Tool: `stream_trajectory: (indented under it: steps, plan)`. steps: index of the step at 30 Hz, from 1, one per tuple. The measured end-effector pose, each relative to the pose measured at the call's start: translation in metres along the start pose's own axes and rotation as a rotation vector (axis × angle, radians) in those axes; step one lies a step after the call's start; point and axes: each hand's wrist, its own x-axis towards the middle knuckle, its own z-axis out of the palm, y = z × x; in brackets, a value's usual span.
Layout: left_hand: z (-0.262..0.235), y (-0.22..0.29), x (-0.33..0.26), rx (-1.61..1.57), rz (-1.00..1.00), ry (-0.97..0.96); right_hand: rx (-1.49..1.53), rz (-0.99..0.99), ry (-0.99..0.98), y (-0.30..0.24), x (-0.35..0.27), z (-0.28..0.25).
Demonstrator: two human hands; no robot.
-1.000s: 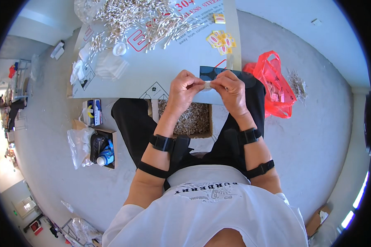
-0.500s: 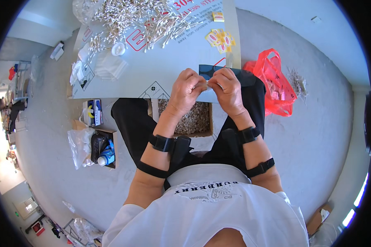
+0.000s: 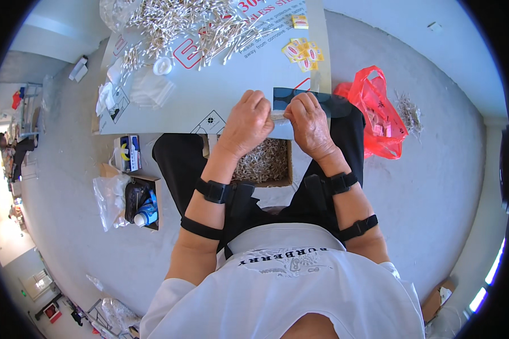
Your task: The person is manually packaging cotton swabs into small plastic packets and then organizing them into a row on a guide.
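Over the near edge of the table, my left hand and my right hand are both closed, fingertips pinched, a short gap apart. Between them stretches a small clear plastic bag, pale and partly hidden by my fingers. Just behind my right hand lies a dark blue see-through sheet. To the left on the table is a stack of small clear bags. Farther off spreads a large heap of cotton swabs. Yellow printed cards lie at the table's right side.
Below the table edge, between my knees, stands a cardboard box full of swabs. A red plastic bag is on the floor at right. On the left sit a box with a bottle and a white round lid on the table.
My hands have moved apart, the left one shifting leftward. The clear plastic between them shows more now. My right hand has barely moved.
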Motion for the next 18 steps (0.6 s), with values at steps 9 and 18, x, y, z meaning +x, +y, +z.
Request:
stream_trajectory:
  steps: [9,18]
  plan:
    - [-0.003,-0.001,-0.013,-0.265,-0.213,0.073,0.053,0.025,0.022,0.000,-0.001,0.000]
    - [0.000,0.002,-0.009,-0.352,-0.384,-0.098,0.342,0.363,-0.080,-0.005,0.000,-0.005]
